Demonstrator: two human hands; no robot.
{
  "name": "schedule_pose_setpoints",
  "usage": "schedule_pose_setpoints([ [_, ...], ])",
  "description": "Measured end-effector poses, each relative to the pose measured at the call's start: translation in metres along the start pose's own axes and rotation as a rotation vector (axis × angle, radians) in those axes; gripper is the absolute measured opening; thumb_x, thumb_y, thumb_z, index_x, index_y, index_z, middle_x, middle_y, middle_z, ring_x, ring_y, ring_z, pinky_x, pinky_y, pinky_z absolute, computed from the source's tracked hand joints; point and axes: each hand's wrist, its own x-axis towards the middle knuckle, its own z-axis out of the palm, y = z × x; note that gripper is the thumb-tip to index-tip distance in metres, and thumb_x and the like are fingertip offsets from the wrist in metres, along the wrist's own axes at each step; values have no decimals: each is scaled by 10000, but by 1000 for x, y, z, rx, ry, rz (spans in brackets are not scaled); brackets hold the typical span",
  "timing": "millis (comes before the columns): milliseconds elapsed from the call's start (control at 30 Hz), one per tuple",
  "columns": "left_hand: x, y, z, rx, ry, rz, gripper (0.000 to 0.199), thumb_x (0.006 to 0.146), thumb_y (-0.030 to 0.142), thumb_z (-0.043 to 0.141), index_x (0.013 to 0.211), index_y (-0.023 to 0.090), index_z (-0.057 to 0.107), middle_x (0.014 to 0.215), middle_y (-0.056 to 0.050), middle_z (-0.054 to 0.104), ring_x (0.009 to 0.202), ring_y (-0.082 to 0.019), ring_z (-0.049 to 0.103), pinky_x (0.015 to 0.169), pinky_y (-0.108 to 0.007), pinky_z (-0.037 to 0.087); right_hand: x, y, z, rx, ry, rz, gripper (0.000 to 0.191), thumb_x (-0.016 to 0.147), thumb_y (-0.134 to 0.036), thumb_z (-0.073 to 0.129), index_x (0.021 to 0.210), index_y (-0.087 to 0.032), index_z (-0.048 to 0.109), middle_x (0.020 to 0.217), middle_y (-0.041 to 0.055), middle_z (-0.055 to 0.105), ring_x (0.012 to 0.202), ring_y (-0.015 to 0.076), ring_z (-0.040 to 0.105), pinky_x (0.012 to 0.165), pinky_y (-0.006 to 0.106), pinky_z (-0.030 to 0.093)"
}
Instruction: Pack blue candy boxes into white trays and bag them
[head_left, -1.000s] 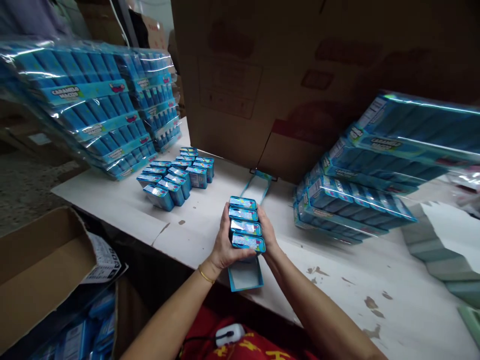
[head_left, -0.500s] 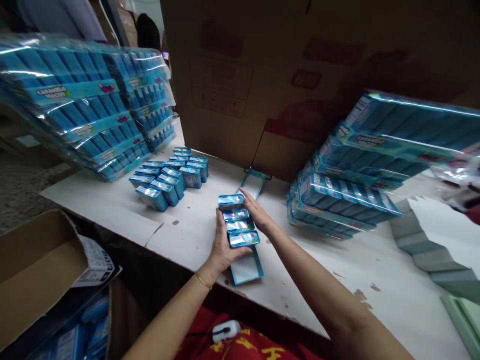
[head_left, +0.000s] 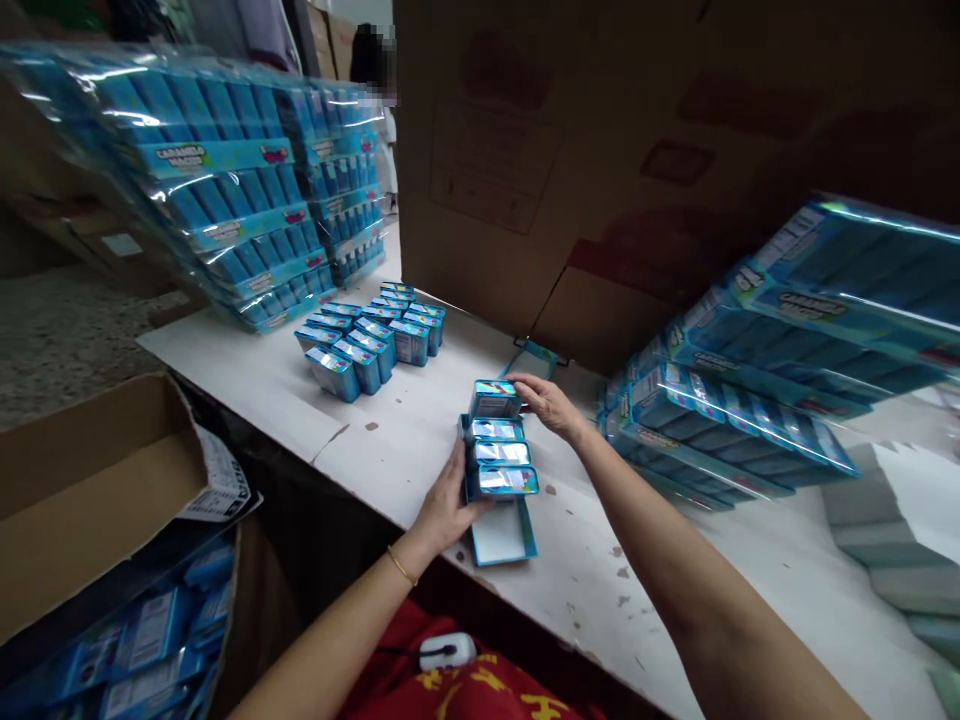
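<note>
A narrow blue display tray (head_left: pixel 504 532) lies on the white table, with its near end bare and white inside. Three blue tins (head_left: pixel 501 455) stand in a row in it. My left hand (head_left: pixel 444 508) grips the tray's left side, its thumb stretched along in front of the nearest tin. At the far end, my right hand (head_left: pixel 546 402) holds another blue tin (head_left: pixel 496 402) by its upper right corner, fingers over the top. This tin sits a little higher than the row and slightly apart from it.
Several loose blue tins (head_left: pixel 367 352) stand to the left. Wrapped stacks of filled trays rise at left (head_left: pixel 225 235) and right (head_left: pixel 795 310). A large cardboard box (head_left: pixel 510 150) blocks the back. An open carton (head_left: pixel 112 480) sits lower left, with blue packs (head_left: pixel 150 640) below.
My right hand has drawn the farthest tin up and away from the other three. My left hand stays at the tray. The whole view has shifted, so things appear farther right.
</note>
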Motion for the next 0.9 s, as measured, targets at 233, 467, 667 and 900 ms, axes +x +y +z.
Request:
schedule_pose_setpoints([
  [233, -4, -4, 4, 36, 36, 62, 933, 689, 363, 652, 1402, 216, 69, 1435, -120, 240, 1305, -286, 240, 1059, -478, 237, 6, -3, 15, -154, -120, -19, 424, 753, -513, 501, 987, -193, 651, 756, 12, 616, 672, 172, 548, 605, 296, 460],
  [467, -6, -15, 4, 73, 25, 84, 889, 734, 334, 604, 1402, 220, 29, 1449, -114, 199, 1307, -277, 237, 1058, -472, 232, -19, -13, 9, -326, 82, -206, 475, 797, -542, 449, 1122, -227, 593, 1147, 62, 571, 1087, 254, 486, 947, 410, 339],
  [667, -11, -12, 5, 184, -11, 118, 843, 762, 311, 562, 1404, 210, 26, 1465, -127, 125, 1328, -290, 159, 1072, -499, 165, -62, -28, 34, -708, -174, -240, 684, 738, -620, 510, 1316, -275, 387, 1414, 41, 269, 1316, 314, 119, 1043, 548, 31],
  [900, -17, -9, -12, 354, -37, 109, 936, 730, 435, 581, 1404, 187, -18, 1454, -164, 142, 1308, -316, 217, 1040, -504, 256, 9, -34, 46, -657, -75, -311, 498, 836, -452, 468, 1286, -243, 433, 1341, 75, 398, 1227, 252, 357, 1047, 473, 188],
])
